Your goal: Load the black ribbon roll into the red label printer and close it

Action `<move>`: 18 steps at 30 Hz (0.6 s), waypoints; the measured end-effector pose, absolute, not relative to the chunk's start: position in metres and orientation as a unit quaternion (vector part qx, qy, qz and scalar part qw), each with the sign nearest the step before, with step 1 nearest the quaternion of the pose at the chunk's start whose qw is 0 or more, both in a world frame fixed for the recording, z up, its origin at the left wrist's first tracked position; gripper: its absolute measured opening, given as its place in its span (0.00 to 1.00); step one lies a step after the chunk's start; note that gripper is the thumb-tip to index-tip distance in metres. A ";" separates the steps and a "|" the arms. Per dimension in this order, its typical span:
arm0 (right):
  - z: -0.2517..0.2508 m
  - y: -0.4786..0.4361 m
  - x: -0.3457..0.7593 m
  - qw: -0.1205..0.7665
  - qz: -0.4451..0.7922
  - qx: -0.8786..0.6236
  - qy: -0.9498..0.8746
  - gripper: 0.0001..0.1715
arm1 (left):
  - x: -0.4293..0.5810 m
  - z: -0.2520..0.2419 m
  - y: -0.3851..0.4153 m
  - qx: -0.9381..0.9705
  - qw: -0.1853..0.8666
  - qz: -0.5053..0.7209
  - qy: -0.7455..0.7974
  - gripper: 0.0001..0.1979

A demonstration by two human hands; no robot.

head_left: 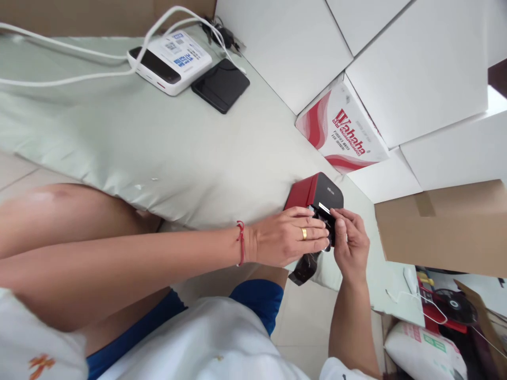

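A small red and black device [330,196], which looks like a label printer, lies near the table's front edge with its black cover [306,269] hanging open. My left hand [291,235], with a gold ring and a red string bracelet, lies across the opening. Its fingers are stretched out and touch the inside, hiding most of it. At the device's right edge is my right hand [351,240], thumb and forefinger drawn together by the end of a pale narrow strip [325,208]. What sits between those fingertips is hidden.
Farther back on the pale table cover [158,142] are a white box-shaped device [190,55], a black phone [222,84], white cables [87,78] and keys [227,37]. White cartons [277,47], a Wahaha water carton [344,129] and a brown box [447,227] line the far side.
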State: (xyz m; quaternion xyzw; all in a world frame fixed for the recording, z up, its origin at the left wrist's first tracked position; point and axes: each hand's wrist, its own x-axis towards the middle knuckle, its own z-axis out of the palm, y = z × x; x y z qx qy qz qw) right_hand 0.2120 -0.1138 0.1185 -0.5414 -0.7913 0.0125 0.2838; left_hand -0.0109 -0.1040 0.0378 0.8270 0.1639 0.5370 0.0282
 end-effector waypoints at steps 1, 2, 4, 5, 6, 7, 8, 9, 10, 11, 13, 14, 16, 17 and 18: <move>0.117 -0.114 0.212 0.289 0.022 -0.543 -0.788 0.19 | -0.013 0.039 -0.101 0.824 0.034 0.540 0.169 0.19; 0.116 -0.115 0.213 0.293 0.032 -0.546 -0.785 0.19 | -0.015 0.041 -0.096 0.818 0.041 0.545 0.178 0.21; 0.116 -0.115 0.214 0.297 0.050 -0.550 -0.779 0.18 | -0.019 0.045 -0.087 0.815 0.076 0.534 0.211 0.26; 0.116 -0.115 0.214 0.300 0.058 -0.552 -0.776 0.18 | -0.022 0.046 -0.082 0.813 0.097 0.526 0.229 0.29; 0.116 -0.115 0.215 0.303 0.064 -0.553 -0.773 0.18 | -0.024 0.048 -0.077 0.812 0.119 0.516 0.245 0.31; 0.115 -0.115 0.216 0.306 0.070 -0.554 -0.771 0.17 | -0.026 0.049 -0.074 0.813 0.136 0.505 0.257 0.33; 0.114 -0.114 0.217 0.312 0.075 -0.555 -0.768 0.17 | -0.028 0.049 -0.071 0.816 0.146 0.492 0.265 0.34; 0.113 -0.114 0.218 0.317 0.080 -0.555 -0.765 0.17 | -0.029 0.049 -0.069 0.821 0.152 0.479 0.271 0.34; 0.112 -0.114 0.219 0.322 0.083 -0.554 -0.764 0.17 | -0.030 0.049 -0.068 0.826 0.153 0.467 0.275 0.35; 0.111 -0.114 0.219 0.324 0.085 -0.553 -0.763 0.16 | -0.031 0.049 -0.067 0.831 0.150 0.457 0.279 0.34; 0.109 -0.113 0.219 0.325 0.087 -0.551 -0.764 0.16 | -0.031 0.048 -0.068 0.836 0.141 0.446 0.286 0.33; 0.109 -0.113 0.218 0.324 0.086 -0.549 -0.765 0.17 | -0.031 0.048 -0.068 0.837 0.136 0.445 0.288 0.33; 0.107 -0.112 0.217 0.324 0.082 -0.548 -0.767 0.17 | -0.029 0.047 -0.069 0.837 0.131 0.447 0.289 0.32; 0.107 -0.112 0.216 0.325 0.077 -0.547 -0.767 0.17 | -0.029 0.048 -0.069 0.835 0.130 0.449 0.289 0.32; 0.106 -0.112 0.216 0.325 0.071 -0.546 -0.769 0.17 | -0.028 0.048 -0.068 0.834 0.129 0.453 0.288 0.33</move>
